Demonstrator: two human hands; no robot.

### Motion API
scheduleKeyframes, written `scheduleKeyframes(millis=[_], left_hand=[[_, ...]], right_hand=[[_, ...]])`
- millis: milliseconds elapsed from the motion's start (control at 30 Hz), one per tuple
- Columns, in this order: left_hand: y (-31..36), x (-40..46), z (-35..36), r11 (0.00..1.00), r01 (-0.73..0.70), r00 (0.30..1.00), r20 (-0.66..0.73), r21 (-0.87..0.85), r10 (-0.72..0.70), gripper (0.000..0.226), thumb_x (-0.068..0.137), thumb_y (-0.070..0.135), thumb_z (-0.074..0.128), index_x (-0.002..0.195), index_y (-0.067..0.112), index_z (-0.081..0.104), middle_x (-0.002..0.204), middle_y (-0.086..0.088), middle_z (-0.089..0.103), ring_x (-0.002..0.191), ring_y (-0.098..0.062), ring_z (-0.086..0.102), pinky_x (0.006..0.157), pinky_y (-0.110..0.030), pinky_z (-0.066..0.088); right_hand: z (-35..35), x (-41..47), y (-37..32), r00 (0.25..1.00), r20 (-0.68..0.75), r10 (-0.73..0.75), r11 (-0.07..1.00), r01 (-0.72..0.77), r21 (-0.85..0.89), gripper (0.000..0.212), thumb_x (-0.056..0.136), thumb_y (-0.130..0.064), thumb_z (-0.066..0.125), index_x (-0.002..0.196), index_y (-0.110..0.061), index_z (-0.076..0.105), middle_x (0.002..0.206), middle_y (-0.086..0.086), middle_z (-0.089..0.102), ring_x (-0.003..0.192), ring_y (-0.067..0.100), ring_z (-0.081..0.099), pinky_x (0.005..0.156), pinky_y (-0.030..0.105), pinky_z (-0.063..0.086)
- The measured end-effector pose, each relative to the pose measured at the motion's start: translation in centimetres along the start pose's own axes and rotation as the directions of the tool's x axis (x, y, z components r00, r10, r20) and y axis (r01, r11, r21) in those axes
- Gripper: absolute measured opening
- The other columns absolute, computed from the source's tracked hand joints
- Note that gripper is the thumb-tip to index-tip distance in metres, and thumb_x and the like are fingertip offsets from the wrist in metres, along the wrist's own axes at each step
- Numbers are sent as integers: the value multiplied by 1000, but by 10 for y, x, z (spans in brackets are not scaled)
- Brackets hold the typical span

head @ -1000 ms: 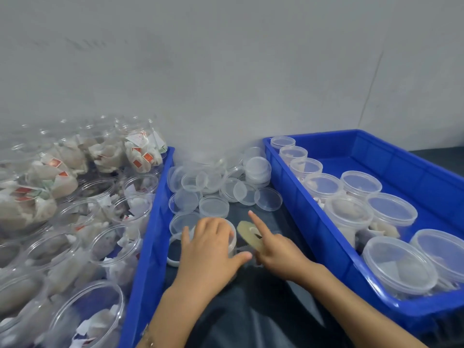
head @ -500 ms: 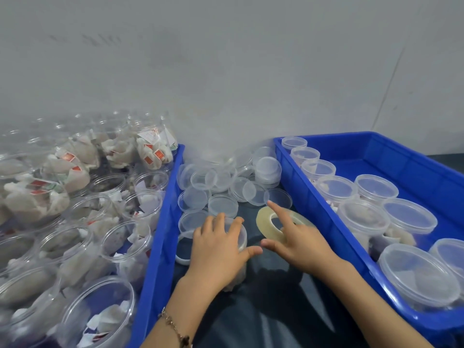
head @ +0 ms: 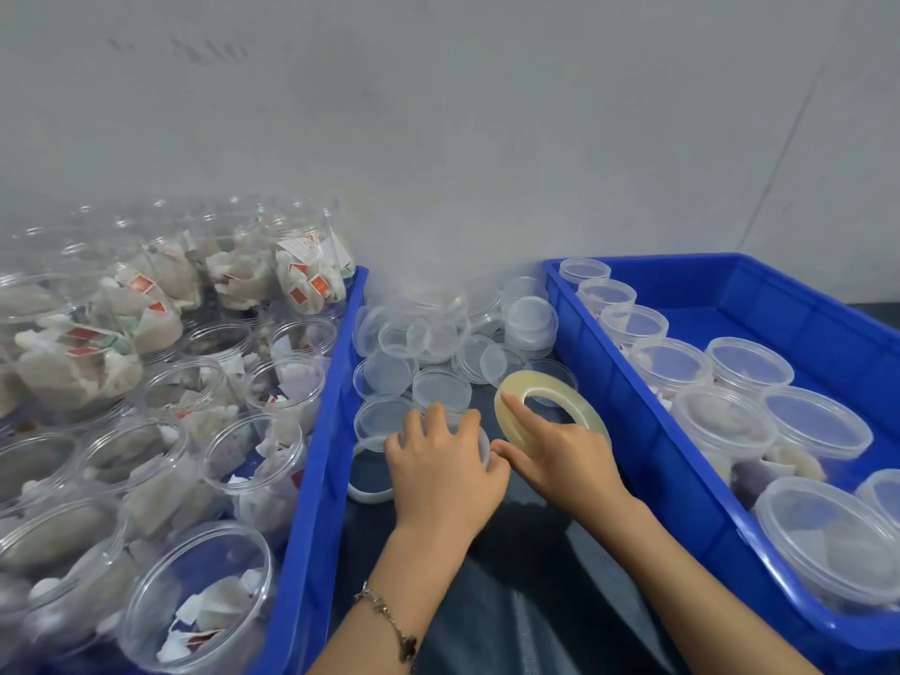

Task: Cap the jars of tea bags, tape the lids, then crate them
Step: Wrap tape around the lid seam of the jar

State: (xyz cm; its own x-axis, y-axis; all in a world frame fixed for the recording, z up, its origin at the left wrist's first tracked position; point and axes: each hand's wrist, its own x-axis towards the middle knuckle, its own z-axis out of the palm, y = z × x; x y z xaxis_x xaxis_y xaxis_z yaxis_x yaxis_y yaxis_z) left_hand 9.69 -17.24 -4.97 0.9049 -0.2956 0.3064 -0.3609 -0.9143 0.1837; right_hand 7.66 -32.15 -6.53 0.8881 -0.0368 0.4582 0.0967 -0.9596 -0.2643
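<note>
Closest to the person, the left hand (head: 440,472) sits spread over the top of a capped jar (head: 482,443) standing on the dark surface (head: 535,601) between the two crates, fingers curled down round the lid's rim, which looks like a way of pinning the jar so it cannot spin or slide while tape goes on; the jar stands upright, its long axis vertical and its lid facing up, though most of its body is hidden under the hand; just beside it the right hand (head: 560,453) holds the roll of clear tape (head: 550,414), forefinger laid straight across the ring's face and thumb tip reaching toward the jar's lid, so I'd judge the free end is being brought to the lid's edge, though I cannot make out the tape end itself; the roll is tilted, its near rim low by the jar and its far rim raised, its opening facing up and toward the viewer; a second ring lies flat by the left crate's (head: 316,479) wall; that crate holds open jars of tea bags (head: 204,596), mouths up, handy for capping; on the right the other crate (head: 682,484) carries lidded jars (head: 823,538) in rows, upright; farther back a heap of loose lids (head: 440,389) lies within reach, some flat, some leaning, against the grey wall (head: 487,138).
</note>
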Motion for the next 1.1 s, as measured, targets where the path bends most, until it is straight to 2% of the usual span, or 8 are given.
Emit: scheduleKeyframes(millis=[133, 467, 533, 633, 700, 800, 933, 1100], left_hand=[[1, 1, 4, 999, 39, 999, -10, 9, -39, 54, 86, 54, 42, 136, 34, 45, 140, -1, 45, 125, -23, 39, 94, -39, 32], [4, 4, 3, 991, 131, 991, -23, 16, -131, 51, 86, 53, 41, 132, 34, 50, 132, -1, 49, 118, -23, 43, 89, -40, 35], [12, -4, -3, 994, 110, 991, -75, -7, -110, 47, 78, 48, 54, 121, 30, 61, 122, -4, 57, 111, -26, 50, 84, -40, 39], [43, -36, -3, 987, -133, 986, -113, -90, 122, 43, 46, 34, 66, 87, 22, 72, 104, -7, 67, 97, -32, 62, 79, -41, 40], [46, -37, -4, 986, -147, 987, -82, -75, 141, 41, 40, 32, 68, 80, 22, 72, 100, -6, 68, 93, -30, 63, 75, -41, 42], [23, -14, -12, 993, 20, 996, -79, -116, -29, 39, 44, 32, 73, 81, 20, 73, 85, -2, 66, 81, -28, 62, 62, -40, 45], [12, -8, -10, 986, 66, 990, -115, -152, -84, 31, 46, 29, 79, 73, 18, 69, 72, -1, 62, 71, -29, 61, 54, -39, 45], [17, 3, -6, 991, 119, 992, -32, -64, -121, 29, 80, 42, 49, 102, 27, 59, 101, 3, 60, 99, -23, 50, 76, -38, 36]], right_hand=[[0, 3, 0, 995, 65, 73, 997, -74, 20, 60, 86, -58, 51, 141, -34, 41, 72, 4, 66, 70, 20, 62, 65, 33, 48], [16, 14, 0, 997, 51, 66, 997, -68, 45, 54, 89, -57, 47, 139, -38, 41, 78, 2, 67, 79, 20, 62, 65, 31, 41], [23, 25, 6, 993, 43, 110, 994, -110, 3, 50, 91, -53, 46, 139, -38, 41, 90, 4, 69, 88, 23, 62, 69, 33, 42], [19, 58, 26, 939, 148, 312, 946, -321, 39, 47, 92, -46, 46, 138, -37, 41, 117, 7, 64, 107, 29, 58, 82, 37, 44], [23, 70, 25, 951, 192, 242, 962, -261, 85, 50, 87, -57, 48, 134, -39, 44, 122, 2, 63, 112, 25, 56, 83, 37, 43], [34, 68, 12, 982, 174, 77, 996, -84, 32, 55, 82, -67, 46, 128, -39, 48, 124, -6, 61, 111, 18, 56, 79, 34, 43], [50, 50, 17, 964, 251, 93, 995, -100, 13, 50, 86, -58, 45, 130, -33, 44, 122, -6, 60, 110, 15, 56, 80, 29, 39], [66, 29, 18, 917, 383, 110, 986, -53, -157, 35, 91, -28, 46, 120, -11, 37, 99, 5, 65, 90, 24, 62, 71, 35, 41]])
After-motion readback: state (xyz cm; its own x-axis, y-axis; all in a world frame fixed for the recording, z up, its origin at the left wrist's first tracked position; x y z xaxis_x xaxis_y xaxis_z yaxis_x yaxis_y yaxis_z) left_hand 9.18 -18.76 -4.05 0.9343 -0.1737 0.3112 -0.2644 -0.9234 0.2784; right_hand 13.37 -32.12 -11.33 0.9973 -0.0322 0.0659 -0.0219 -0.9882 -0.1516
